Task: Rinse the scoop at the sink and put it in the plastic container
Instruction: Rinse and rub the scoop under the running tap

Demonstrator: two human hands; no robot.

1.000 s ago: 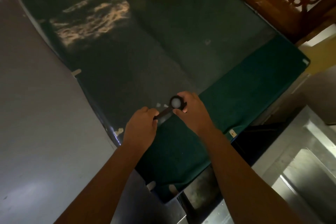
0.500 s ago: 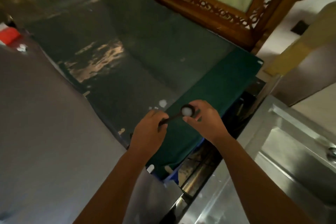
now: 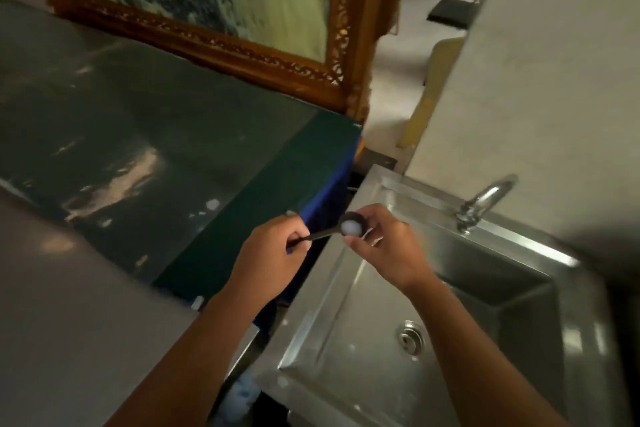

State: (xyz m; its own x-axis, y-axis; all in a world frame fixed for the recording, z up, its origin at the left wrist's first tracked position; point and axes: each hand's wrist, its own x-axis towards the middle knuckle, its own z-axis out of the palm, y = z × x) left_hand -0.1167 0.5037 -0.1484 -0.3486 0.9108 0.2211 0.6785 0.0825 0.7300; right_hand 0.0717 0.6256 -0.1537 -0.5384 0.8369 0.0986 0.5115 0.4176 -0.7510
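Two hands are closed on one dark scoop: its handle is pinched by the left hand, its bowl, filled with something white, is gripped by the right hand, above the steel sink rim, near the tap.

The sink lies right of the table, faucet behind, framed picture beyond.

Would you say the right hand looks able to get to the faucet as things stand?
Probably yes: nothing stands between the right hand and the faucet, though its fingers are busy at the scoop.
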